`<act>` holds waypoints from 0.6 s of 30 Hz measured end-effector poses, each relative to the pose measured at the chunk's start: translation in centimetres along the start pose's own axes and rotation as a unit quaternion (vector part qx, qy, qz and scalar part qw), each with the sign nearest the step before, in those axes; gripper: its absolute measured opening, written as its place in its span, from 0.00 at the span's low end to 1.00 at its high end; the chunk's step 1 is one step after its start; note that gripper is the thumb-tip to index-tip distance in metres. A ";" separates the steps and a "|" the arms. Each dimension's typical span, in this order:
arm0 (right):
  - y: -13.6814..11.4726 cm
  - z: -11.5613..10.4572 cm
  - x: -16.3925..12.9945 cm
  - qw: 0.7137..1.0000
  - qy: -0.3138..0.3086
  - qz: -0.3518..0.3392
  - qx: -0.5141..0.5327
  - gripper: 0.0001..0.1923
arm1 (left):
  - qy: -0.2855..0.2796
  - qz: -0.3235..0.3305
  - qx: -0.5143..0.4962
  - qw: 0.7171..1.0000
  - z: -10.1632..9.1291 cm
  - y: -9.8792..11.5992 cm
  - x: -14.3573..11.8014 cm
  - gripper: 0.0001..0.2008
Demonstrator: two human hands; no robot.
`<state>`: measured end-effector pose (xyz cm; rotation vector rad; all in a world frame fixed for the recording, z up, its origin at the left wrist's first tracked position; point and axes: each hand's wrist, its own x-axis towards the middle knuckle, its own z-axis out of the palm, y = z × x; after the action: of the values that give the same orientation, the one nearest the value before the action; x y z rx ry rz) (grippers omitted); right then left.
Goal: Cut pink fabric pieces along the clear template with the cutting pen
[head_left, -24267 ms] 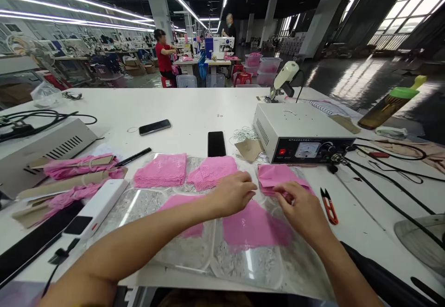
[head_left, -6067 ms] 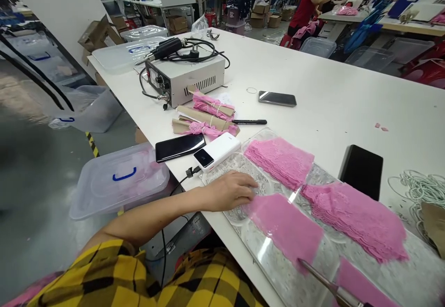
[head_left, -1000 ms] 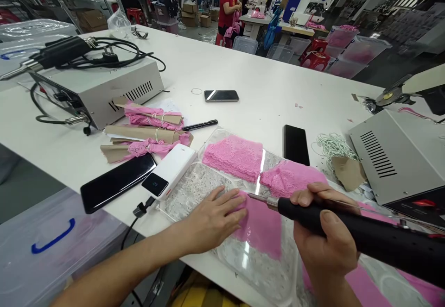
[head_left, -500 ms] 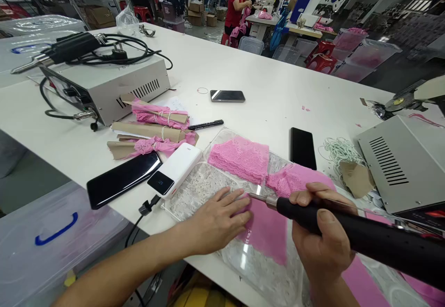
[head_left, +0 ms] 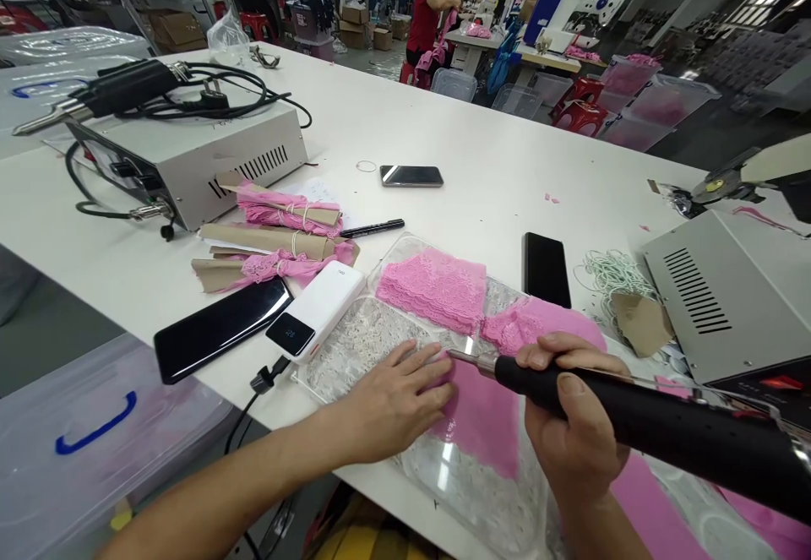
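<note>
My right hand grips a black hot-cutting tool, its metal tip touching the top edge of a flat pink fabric piece. My left hand lies flat, fingers spread, pressing the left side of that piece onto a clear plastic sheet. Two stacks of pink lace rest farther back on the same sheet.
A white power bank and a black phone lie left of the sheet; another phone behind it. Grey control boxes stand at left and right. Lace bundles on cardboard, a pen, a clear bin below.
The tool tip has slid slightly left along the pink piece's top edge over the last second. My left hand stays pressed flat on the fabric.
</note>
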<state>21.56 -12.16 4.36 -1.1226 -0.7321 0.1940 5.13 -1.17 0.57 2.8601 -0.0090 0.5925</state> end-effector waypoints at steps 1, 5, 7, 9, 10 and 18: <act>0.1 0.1 0.0 1.000 0.001 -0.003 0.003 0.03 | 0.002 -0.001 0.000 1.000 0.0 0.0 0.0 0.13; -0.4 0.1 0.4 0.999 0.026 -0.012 0.033 0.05 | -0.001 -0.006 -0.002 1.000 -0.1 -0.3 0.0 0.13; -1.2 -0.3 0.8 0.998 0.051 -0.016 0.043 0.06 | -0.002 0.000 -0.001 1.000 -0.4 -0.3 0.1 0.13; -2.3 -1.1 1.3 0.996 0.076 -0.023 0.039 0.07 | 0.006 0.011 0.003 1.000 -0.8 -0.1 0.1 0.14; -2.8 -1.7 1.6 0.995 0.087 -0.027 0.034 0.07 | 0.013 0.018 0.005 1.000 -1.1 0.2 0.2 0.14; -3.9 -6.7 1.6 0.992 0.126 -0.009 0.014 0.09 | 0.079 0.045 -0.022 0.996 -0.3 4.5 3.0 0.10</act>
<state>26.11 -18.06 6.92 -1.0901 -0.5136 0.0451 7.52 -5.41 3.01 2.7729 -0.1242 0.8250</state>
